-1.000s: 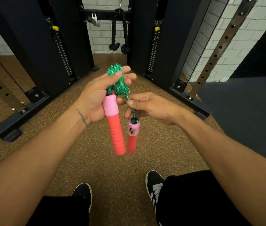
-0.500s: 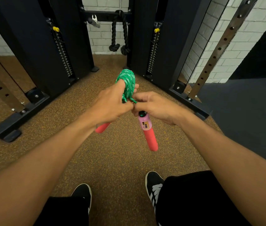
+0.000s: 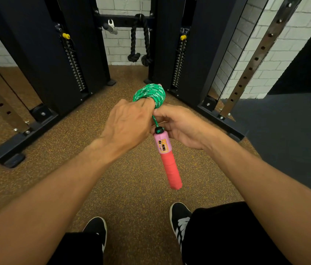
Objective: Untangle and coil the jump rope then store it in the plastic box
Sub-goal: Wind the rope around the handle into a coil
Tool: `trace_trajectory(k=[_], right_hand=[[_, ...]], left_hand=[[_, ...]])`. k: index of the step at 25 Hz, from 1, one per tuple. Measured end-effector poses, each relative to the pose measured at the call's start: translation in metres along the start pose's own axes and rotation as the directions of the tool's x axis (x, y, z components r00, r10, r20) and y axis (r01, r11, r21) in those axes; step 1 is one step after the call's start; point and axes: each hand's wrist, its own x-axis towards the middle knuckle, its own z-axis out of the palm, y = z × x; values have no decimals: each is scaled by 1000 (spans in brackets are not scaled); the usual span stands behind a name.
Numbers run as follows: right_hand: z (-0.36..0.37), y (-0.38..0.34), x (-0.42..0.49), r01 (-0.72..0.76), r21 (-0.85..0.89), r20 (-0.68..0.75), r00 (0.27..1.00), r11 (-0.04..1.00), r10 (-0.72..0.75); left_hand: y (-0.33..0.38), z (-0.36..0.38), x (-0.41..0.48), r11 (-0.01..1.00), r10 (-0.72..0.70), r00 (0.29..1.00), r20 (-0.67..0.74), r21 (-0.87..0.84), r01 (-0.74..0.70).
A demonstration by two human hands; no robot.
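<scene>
The jump rope's green cord [image 3: 151,94] is wound in a tight bundle around the fingers of my left hand [image 3: 130,121], which is turned palm down and closed on it. One pink and red handle [image 3: 167,157] hangs down below my hands on a short length of cord. My right hand [image 3: 181,125] pinches that cord just above the handle's black cap. The second handle is hidden under my left hand. No plastic box is in view.
I stand on brown speckled rubber floor [image 3: 131,188], my two black shoes [image 3: 179,219] at the bottom. Black cable-machine towers [image 3: 42,54] stand left and right ahead, a black rope attachment [image 3: 139,41] hanging between them. A perforated steel upright [image 3: 256,60] leans at right beside dark matting.
My left hand has rolled palm down, hiding the first handle. The coil sits higher around its fingers, and the hanging handle has swung slightly right.
</scene>
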Motion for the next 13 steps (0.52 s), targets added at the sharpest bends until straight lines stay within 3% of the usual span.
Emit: trace_trajectory(k=[3,8,9,11,13], right_hand=[[0,-1,1,83,-20,-88,993,996,-84],[-1,4,2,196,-118,-81,975,973,-206],[-1,5,3,211,-240,-120,962,948,-245],[0,8,7,196,-571,-190,913,797,-361],[5,10,11,174,-742,-209,858,647,-470]], left_hand=[[-2,-1,1,1000,-25,1000,-19,13,25],[5,-2,2,996,-64,991,122,-57,71],[7,-3,3,986,-94,979,182,-116,116],[9,-7,3,932,-152,922,356,-259,254],[10,-13,4,840,-183,861,475,-379,388]])
